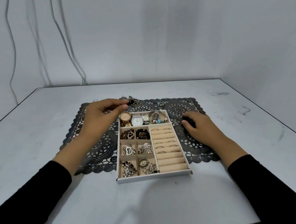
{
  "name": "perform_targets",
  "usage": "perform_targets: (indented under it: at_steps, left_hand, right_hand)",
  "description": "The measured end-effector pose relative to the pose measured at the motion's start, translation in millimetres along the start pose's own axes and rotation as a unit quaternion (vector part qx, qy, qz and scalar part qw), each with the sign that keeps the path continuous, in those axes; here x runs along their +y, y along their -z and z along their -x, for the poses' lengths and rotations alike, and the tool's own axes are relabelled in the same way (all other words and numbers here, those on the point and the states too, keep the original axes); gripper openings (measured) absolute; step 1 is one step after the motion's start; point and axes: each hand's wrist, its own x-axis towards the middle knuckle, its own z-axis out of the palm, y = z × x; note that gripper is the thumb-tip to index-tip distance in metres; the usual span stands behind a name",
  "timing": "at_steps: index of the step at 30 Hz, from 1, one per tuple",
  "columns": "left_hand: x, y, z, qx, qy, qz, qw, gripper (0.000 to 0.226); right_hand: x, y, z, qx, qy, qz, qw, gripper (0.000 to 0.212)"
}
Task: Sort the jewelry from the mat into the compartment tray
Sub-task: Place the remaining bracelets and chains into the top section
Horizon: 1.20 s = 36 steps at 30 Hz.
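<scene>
A white compartment tray (154,176) stands on a dark lace mat (188,106). Its back row holds watches (137,120), small left cells hold mixed jewelry, and the right block holds rings in padded rolls (166,142). My left hand (102,114) hovers over the mat's back left and pinches a small dark piece (130,102) between thumb and fingers, beside a heap of chains (133,99) at the mat's back edge. My right hand (197,125) rests on the mat right of the tray, fingers curled over a small dark item (187,121); the grip is unclear.
The mat lies on a pale grey table (152,205) set against a grey wall. A small ring (95,100) sits on the table beyond the mat's back left corner. Another small piece (161,104) lies on the mat behind the tray. Cables hang down the wall at left.
</scene>
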Motion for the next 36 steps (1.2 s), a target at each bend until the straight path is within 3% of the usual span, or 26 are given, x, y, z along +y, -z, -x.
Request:
perform_targets:
  at_steps: [18,26,36]
  left_hand:
    - [9,-61,-22,-0.141,-0.02,-0.108,0.984,0.014]
    - [16,-88,-36,-0.121,0.02,-0.064,0.99,0.011]
    - [2,-83,-35,-0.178,0.002,-0.159,0.971,0.013]
  right_hand:
    - [3,-2,-3,-0.011,-0.012,-0.009,1.0,0.038]
    - [3,-2,-5,-0.008,-0.008,0.0,1.0,0.039]
    - [3,-2,-5,-0.012,-0.008,0.001,1.0,0.039]
